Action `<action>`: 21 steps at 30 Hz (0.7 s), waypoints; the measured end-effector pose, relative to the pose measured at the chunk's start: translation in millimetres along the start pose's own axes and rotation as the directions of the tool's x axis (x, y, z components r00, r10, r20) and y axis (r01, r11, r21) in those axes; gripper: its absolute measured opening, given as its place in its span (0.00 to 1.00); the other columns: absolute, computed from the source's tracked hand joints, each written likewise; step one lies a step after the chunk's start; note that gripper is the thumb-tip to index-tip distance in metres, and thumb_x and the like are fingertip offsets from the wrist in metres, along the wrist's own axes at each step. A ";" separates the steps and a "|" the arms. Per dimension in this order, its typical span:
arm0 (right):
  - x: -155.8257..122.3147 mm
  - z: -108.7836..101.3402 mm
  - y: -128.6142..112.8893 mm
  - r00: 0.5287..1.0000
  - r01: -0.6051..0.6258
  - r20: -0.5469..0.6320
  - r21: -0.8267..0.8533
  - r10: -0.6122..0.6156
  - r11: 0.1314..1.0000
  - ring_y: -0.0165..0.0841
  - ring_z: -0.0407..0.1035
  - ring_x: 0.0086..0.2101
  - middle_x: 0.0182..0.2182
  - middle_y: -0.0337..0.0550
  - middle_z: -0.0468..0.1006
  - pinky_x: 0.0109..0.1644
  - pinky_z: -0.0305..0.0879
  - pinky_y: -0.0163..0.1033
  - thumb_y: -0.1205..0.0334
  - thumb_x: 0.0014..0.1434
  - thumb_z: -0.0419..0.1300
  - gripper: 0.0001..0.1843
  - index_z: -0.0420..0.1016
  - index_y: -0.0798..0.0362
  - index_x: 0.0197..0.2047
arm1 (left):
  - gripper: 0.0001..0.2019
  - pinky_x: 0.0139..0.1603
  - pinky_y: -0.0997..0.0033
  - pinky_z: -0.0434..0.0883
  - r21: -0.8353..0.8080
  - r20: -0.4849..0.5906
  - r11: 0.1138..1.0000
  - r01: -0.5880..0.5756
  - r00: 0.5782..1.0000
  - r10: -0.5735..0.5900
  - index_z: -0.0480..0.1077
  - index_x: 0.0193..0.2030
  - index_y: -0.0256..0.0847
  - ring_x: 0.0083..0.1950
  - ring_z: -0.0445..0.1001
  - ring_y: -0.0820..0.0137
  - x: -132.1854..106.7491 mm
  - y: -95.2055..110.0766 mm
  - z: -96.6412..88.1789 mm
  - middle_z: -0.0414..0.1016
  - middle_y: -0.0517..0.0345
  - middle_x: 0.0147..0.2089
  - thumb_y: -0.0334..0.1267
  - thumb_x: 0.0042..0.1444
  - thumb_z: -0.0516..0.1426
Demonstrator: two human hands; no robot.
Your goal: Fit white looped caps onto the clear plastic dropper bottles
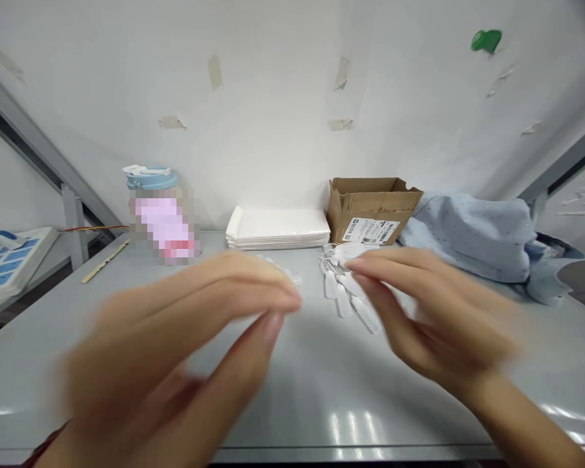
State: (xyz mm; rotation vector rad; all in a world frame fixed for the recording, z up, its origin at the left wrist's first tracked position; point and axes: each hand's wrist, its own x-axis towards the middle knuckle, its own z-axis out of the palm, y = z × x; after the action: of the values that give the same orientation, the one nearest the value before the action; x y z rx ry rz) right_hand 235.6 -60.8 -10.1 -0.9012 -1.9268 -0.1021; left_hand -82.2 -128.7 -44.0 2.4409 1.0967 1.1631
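My left hand (175, 344) is raised over the table, its thumb tip pressed to the fingertips in a pinch. Facing it, my right hand (431, 312) also has thumb and fingers brought together. Both are smeared by motion, and I cannot make out anything in either pinch. Just beyond the right fingertips lies a loose pile of white tags (342, 300) with thin strings, partly covered by that hand. Small clear plastic pieces (295, 279) show behind the left fingertips, mostly hidden.
At the back stands a stack of white envelopes (280, 227) beside an open cardboard box (375, 208). Light blue cloth (472, 234) lies at right. A blue-lidded bottle (151, 178) with a pixelated body and a thin strip (106, 261) are at left on the grey table (302, 403).
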 end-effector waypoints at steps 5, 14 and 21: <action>6.5 28.3 13.2 0.914 -0.168 0.306 -0.319 0.268 0.933 0.37 0.71 0.34 0.33 0.47 0.76 0.32 0.66 0.39 0.65 0.62 0.51 0.10 0.74 0.55 0.38 | 0.09 0.25 0.75 0.64 -0.040 0.228 0.998 -0.039 0.973 0.047 0.70 0.29 0.39 0.23 0.66 0.76 141.4 25.6 42.7 0.71 0.62 0.24 0.27 0.53 0.51; -7.4 45.4 14.4 0.750 -0.128 0.466 -0.594 0.469 0.794 0.41 0.67 0.43 0.39 0.50 0.73 0.33 0.61 0.37 0.56 0.62 0.53 0.14 0.73 0.54 0.45 | 0.09 0.26 0.76 0.59 -0.087 0.284 0.989 0.119 0.955 -0.090 0.70 0.26 0.36 0.22 0.62 0.76 105.8 -6.5 84.9 0.67 0.62 0.21 0.27 0.49 0.50; -4.3 40.6 17.3 0.723 -0.147 0.449 -0.642 0.525 0.752 0.43 0.65 0.46 0.44 0.53 0.70 0.34 0.61 0.38 0.60 0.62 0.52 0.14 0.69 0.56 0.49 | 0.10 0.25 0.75 0.59 -0.085 0.307 0.980 0.182 0.940 -0.148 0.72 0.27 0.36 0.22 0.62 0.75 109.5 -6.3 80.8 0.68 0.61 0.21 0.29 0.51 0.49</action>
State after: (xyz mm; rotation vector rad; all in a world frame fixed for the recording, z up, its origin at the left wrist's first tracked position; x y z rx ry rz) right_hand 217.7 -33.4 -39.9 -1.9037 -2.3074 -0.1811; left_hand 18.9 -37.7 -37.4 2.2908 1.0851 0.7519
